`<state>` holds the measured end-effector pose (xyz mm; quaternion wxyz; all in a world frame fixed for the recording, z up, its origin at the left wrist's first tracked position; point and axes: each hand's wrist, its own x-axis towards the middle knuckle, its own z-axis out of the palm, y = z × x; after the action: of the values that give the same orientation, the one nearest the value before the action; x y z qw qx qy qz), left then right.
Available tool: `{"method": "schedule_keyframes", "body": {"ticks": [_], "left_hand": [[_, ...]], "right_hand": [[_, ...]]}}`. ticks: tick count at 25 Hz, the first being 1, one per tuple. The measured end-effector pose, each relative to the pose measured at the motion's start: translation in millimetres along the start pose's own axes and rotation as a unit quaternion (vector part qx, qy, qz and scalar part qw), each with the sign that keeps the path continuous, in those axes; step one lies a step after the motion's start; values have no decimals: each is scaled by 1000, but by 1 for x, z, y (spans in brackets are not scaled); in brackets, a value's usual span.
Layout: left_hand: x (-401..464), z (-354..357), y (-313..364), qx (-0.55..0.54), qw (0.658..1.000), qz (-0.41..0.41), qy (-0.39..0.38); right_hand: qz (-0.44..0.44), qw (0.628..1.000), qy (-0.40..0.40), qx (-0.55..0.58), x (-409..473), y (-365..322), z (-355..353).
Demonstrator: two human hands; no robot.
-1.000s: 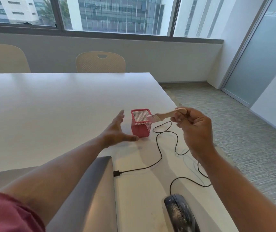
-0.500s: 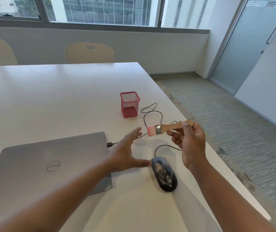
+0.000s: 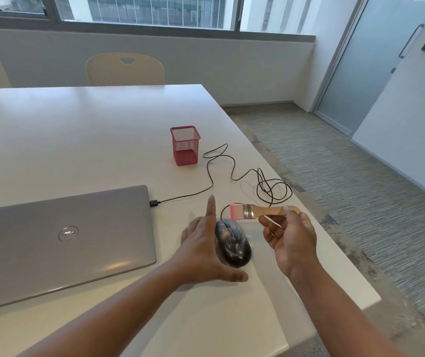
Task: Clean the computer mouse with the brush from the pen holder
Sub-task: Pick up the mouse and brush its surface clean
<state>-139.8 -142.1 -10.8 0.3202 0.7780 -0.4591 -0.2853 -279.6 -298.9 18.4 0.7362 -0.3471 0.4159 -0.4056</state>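
A black computer mouse [image 3: 234,245], dusty with pale specks, lies on the white table [image 3: 77,140] near its right edge. My left hand [image 3: 201,251] is open, fingers spread, right beside the mouse's left side, thumb reaching under its near end. My right hand [image 3: 290,237] holds a small wooden-handled brush [image 3: 255,211] with pink bristles and a metal ferrule. The bristles point left and hover just above the mouse's far end. The red mesh pen holder [image 3: 185,145] stands empty farther back on the table.
A closed grey laptop [image 3: 62,240] lies left of the mouse. The mouse's black cable [image 3: 234,171] loops across the table to the laptop's side. The table's right edge drops to a carpeted floor. Two beige chairs [image 3: 125,69] stand behind the table.
My head has tipped down and back, bringing laptop and mouse into view. Both hands came back from the pen holder to the mouse; the brush sits lower, just over it.
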Motion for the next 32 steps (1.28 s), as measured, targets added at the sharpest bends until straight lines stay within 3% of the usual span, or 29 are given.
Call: {"method": "schedule_keyframes", "body": {"ticks": [13,22,27,32], "left_hand": [[6,15,-2,17,998,-10,63],[-6,18,10,20,995,31,91],[-31,23,26,37,994,59,79],[-72,24,34,58,990,124,27]], "right_hand": [[25,998,23,45,4,0,-20],[40,997,-2,61,-1,-4,-28],[43,997,-26,66,-21,-15,-48],[7,995,13,97,-81,-3,-73]]}}
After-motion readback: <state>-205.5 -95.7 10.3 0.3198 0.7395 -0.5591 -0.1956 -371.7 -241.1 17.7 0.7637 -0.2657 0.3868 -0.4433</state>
